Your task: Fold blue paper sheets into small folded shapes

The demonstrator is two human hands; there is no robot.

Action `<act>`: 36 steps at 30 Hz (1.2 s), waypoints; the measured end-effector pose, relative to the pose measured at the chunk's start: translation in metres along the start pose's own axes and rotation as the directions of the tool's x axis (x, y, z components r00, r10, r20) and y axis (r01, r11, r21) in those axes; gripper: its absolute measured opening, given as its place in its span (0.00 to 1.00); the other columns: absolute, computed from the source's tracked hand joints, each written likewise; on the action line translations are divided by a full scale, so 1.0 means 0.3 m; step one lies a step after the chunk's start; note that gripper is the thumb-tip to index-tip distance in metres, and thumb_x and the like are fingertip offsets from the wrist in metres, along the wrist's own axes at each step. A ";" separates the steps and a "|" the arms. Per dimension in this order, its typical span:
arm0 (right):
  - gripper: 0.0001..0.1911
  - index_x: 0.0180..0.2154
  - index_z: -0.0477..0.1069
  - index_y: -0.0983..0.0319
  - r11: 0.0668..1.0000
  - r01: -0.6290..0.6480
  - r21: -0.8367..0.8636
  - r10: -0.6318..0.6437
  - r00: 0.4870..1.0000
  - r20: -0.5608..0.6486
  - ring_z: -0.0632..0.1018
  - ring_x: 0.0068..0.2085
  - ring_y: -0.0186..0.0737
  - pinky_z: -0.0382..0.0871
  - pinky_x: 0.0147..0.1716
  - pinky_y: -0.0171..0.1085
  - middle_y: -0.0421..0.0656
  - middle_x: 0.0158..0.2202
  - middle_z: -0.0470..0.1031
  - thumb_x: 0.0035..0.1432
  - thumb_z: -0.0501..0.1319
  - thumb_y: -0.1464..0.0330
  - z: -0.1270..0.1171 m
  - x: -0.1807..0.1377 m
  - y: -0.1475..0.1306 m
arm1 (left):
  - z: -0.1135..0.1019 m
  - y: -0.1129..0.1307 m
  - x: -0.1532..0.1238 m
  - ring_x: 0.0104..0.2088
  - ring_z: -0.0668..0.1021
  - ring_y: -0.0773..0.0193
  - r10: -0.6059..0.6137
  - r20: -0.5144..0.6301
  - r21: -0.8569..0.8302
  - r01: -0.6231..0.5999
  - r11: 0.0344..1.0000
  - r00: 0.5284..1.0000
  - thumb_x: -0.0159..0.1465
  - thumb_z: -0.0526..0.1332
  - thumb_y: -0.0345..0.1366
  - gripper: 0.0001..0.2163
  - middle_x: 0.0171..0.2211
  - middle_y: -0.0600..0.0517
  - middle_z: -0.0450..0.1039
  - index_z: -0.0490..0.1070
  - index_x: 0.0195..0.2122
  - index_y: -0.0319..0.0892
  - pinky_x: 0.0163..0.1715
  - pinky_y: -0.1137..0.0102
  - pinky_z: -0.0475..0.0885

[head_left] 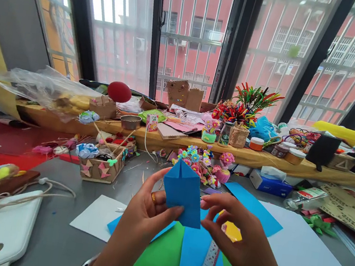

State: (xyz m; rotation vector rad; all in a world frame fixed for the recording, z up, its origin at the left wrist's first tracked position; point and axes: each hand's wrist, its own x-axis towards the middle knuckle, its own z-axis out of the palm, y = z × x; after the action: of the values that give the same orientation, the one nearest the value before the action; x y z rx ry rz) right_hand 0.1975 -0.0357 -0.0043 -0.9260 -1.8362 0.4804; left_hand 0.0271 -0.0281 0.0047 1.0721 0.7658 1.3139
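The blue paper [185, 190], folded to a point on top but seemingly left unfolded below, is pinched by the left hand [149, 211] above the table [53, 235], the right hand's [241, 226] parted fingers held beside its edge.

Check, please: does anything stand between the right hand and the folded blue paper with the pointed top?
Nothing visible: the right hand is close beside the right edge of the folded blue paper, which the left hand holds.
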 end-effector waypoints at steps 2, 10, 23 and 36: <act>0.17 0.43 0.65 0.57 0.980 0.171 -0.102 -0.166 0.984 0.064 0.74 0.32 0.31 0.68 0.29 0.29 0.40 0.36 0.73 0.52 0.55 0.79 -0.009 -0.004 -0.007 | -0.003 0.001 0.001 0.32 0.79 0.56 -0.013 0.030 0.015 0.012 1.000 0.999 0.49 0.65 0.25 0.32 0.30 0.47 0.78 0.50 0.52 0.39 0.28 0.71 0.73; 0.08 0.31 0.73 0.60 0.859 0.386 -0.337 -0.402 0.915 0.025 0.77 0.31 0.35 0.71 0.26 0.30 0.44 0.33 0.77 0.52 0.58 0.76 -0.009 0.009 -0.021 | 0.001 0.003 -0.004 0.32 0.79 0.58 -0.044 0.040 -0.014 0.045 0.999 0.998 0.49 0.65 0.26 0.33 0.30 0.47 0.78 0.50 0.53 0.40 0.30 0.71 0.72; 0.07 0.32 0.73 0.60 0.926 0.289 -0.244 -0.310 0.949 -0.052 0.75 0.31 0.36 0.71 0.29 0.32 0.44 0.29 0.73 0.51 0.60 0.75 -0.002 0.013 0.001 | 0.026 -0.034 -0.011 0.30 0.78 0.61 -0.066 0.030 -0.107 0.068 0.992 0.997 0.49 0.65 0.25 0.37 0.28 0.48 0.78 0.45 0.56 0.38 0.30 0.71 0.71; 0.05 0.26 0.69 0.59 1.000 0.008 -0.025 -0.007 0.999 0.046 0.71 0.33 0.36 0.66 0.30 0.33 0.40 0.31 0.66 0.53 0.59 0.69 -0.006 0.021 0.028 | 0.030 -0.043 -0.016 0.26 0.77 0.64 -0.102 0.063 -0.057 0.106 0.993 0.993 0.48 0.66 0.26 0.36 0.22 0.54 0.75 0.48 0.56 0.41 0.28 0.74 0.69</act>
State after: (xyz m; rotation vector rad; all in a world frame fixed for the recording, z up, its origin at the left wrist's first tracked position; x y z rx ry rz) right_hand 0.2009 -0.0258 -0.0055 -0.9313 -1.8907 0.4782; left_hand 0.0395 -0.0337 -0.0048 1.0061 0.7235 1.2042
